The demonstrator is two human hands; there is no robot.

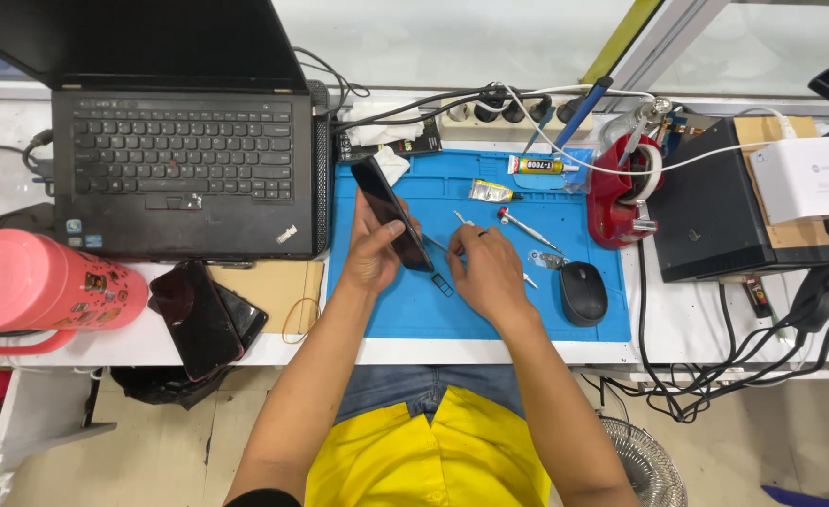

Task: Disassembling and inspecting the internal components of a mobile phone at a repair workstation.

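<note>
My left hand (374, 252) grips a black smartphone (391, 212), held tilted on edge above the blue work mat (527, 314). My right hand (490, 272) is closed on thin metal tweezers (463, 223), its fingertips close to the phone's lower end. A small dark tray-like part (443, 284) lies on the mat between my two hands. A thin screwdriver with a red tip (525, 225) rests on the mat just beyond my right hand.
An open black laptop (180, 160) sits to the left, with a pink flask (44, 286) and dark phones (206, 317) in front of it. A black mouse (583, 293), a glue tube (538, 166), a red tape holder (616, 202), a black box (715, 211) and cables are at the right.
</note>
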